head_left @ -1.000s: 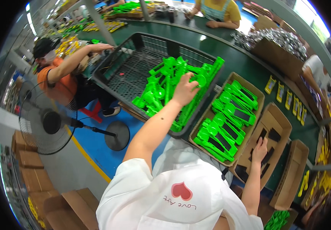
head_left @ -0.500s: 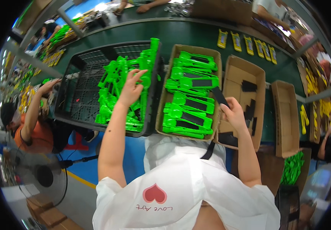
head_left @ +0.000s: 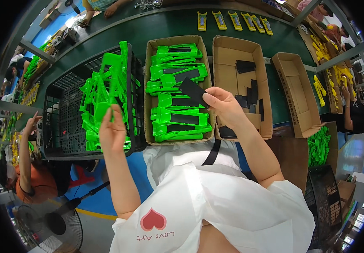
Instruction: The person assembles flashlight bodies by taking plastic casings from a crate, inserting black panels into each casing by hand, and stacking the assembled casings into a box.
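My left hand pinches the lower end of a long green plastic part, lifted over the black crate, where many similar green parts lie heaped. Between the thumb and fingers of my right hand is a thin black rectangular strip, tilted above a cardboard box. That box holds stacked green parts with black strips set in them. To its right, a second cardboard box contains loose black strips.
A narrow cardboard tray stands farther right, beside yellow parts. Several yellow pieces are lined up on the green table. A box of green parts sits lower right. A co-worker and a fan are at left.
My left hand has taken hold of a green part and raised it from the heap. My right hand has brought the black strip over the box of stacked green parts. The view has shifted.
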`<state>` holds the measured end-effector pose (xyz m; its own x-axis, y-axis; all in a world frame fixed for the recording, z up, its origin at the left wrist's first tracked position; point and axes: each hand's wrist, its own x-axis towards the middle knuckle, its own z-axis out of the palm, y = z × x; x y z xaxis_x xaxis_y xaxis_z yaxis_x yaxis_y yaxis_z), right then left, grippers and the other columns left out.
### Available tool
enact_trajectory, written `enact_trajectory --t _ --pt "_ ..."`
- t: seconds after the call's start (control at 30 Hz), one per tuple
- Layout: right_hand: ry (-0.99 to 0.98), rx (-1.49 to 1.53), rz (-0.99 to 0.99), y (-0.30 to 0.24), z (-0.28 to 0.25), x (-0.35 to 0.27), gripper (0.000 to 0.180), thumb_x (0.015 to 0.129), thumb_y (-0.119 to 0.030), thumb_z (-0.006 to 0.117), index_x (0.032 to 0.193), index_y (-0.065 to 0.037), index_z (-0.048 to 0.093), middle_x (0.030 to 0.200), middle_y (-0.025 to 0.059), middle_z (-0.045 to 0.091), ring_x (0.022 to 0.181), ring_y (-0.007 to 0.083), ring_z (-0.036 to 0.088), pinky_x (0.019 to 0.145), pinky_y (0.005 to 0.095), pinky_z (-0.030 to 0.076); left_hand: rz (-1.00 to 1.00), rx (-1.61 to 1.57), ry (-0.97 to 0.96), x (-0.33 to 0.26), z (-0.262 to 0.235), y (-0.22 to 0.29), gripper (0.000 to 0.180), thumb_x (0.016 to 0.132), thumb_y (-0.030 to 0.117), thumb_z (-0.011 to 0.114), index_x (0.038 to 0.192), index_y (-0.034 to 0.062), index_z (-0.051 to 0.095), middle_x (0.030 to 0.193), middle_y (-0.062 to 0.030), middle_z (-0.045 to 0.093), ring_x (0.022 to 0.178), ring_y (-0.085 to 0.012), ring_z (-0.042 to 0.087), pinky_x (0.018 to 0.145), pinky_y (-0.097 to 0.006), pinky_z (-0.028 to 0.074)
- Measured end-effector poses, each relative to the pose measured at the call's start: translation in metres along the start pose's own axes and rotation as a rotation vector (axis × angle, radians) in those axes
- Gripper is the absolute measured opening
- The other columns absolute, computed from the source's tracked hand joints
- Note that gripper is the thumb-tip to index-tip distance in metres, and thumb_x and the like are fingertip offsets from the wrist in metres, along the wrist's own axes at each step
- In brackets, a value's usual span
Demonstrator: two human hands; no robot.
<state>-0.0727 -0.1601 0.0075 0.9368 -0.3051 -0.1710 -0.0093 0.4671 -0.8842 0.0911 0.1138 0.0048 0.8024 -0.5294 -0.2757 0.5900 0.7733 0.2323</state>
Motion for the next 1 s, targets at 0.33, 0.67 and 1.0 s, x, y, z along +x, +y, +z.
enact_trajectory --t 0.33,0.67,1.0 --pt "0.070 0.300 0.190 0.007 0.045 -0.009 0.009 0.082 -0.011 0.056 0.090 -0.008 0.054 0.079 0.0016 0.057 0.073 0.0112 0.052 0.064 0.0260 0.040 -0.216 0.529 -0.176 -0.040 0.036 -0.114 0.030 0.089 0.024 0.044 0.107 0.0021 0.051 0.110 -0.0078 0.050 0.098 -0.0190 0.048 0.077 -0.032 0.043" --pt "-0.068 -0.419 0.085 -0.027 0.009 -0.033 0.015 0.083 -0.014 0.055 0.086 0.001 0.055 0.057 0.0037 0.056 0.040 0.0032 0.042 0.037 0.0166 0.031 -0.050 1.274 -0.203 -0.029 0.032 -0.075 0.020 0.083 0.004 0.053 0.101 -0.0014 0.057 0.092 -0.0038 0.052 0.074 -0.0116 0.054 0.061 -0.024 0.048" --pt "-0.082 -0.740 0.205 -0.027 0.034 -0.029 0.020 0.084 -0.017 0.054 0.078 0.002 0.054 0.055 0.0046 0.055 0.040 0.0063 0.047 0.038 0.0212 0.036 -0.341 1.249 -0.162 -0.029 0.029 -0.069 0.022 0.082 0.012 0.057 0.099 -0.0022 0.056 0.079 -0.0079 0.060 0.064 -0.0148 0.059 0.047 -0.024 0.046"
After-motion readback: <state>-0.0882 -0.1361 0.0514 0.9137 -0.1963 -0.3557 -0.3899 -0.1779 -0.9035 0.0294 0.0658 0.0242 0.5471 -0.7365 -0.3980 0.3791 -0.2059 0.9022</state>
